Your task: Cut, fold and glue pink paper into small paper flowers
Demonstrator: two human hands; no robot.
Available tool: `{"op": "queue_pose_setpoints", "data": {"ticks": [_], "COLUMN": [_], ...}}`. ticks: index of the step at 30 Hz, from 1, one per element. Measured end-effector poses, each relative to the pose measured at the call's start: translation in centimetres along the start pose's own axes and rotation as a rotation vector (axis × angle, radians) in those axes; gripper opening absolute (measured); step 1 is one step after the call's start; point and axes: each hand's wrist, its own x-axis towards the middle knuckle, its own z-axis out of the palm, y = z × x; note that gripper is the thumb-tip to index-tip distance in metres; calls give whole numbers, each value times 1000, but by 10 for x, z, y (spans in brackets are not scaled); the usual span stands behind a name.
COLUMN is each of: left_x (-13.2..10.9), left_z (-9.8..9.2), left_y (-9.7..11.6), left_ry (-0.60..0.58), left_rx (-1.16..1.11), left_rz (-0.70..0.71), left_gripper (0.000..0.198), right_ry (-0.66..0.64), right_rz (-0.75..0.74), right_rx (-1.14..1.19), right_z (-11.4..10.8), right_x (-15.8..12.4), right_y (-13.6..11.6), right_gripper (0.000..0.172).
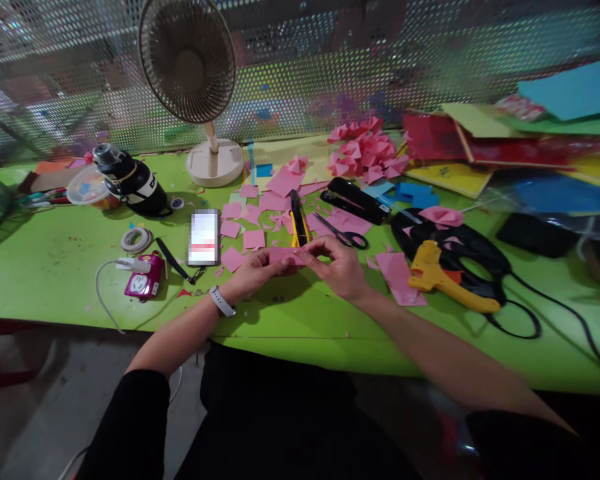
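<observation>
My left hand (257, 273) is closed on the left part of a small pink piece of paper (286, 254), thumb on top. At its right end, my right hand (337, 267) pinches the same paper between thumb and fingertips. Just beyond the hands lie a yellow and black box cutter (299, 219) and dark-handled scissors (347, 235). Several pink paper squares (253, 239) and scraps are strewn around them. To the right of my right hand rests a larger pink sheet (397, 277).
Farther back are a black stapler (355, 200), a heap of folded pink paper shapes (365, 152) and a fan (213, 163). On the right sits a yellow glue gun (445, 280) with its cord. A phone (203, 237), power adapter (145, 277), tape roll (135, 239) and black bottle (137, 183) stand left.
</observation>
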Motion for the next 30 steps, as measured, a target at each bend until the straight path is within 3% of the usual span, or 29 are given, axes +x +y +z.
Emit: {"op": "queue_pose_setpoints", "data": {"ticks": [8,12,16,22,30], "left_x": [0,0,0,0,-4], "left_z": [2,1,1,2,0], "left_y": [2,2,0,4,17], "left_ry": [-18,-7,8,3,87], "left_rx": [-20,-29,-16,25,140], "left_rz": [7,-4,13,15,19], "left_gripper": [45,42,47,53,55], "right_ry": [21,45,-58,-93,-98], "right_rz": [26,109,168,59,45], "right_rx": [-13,-15,-20,-52,-21], "right_z": [1,-1,-3,-4,-10], "right_x": [0,2,3,5,7], "right_y": [-1,-2,-5,-6,-2], "right_gripper": [31,36,36,36,35]}}
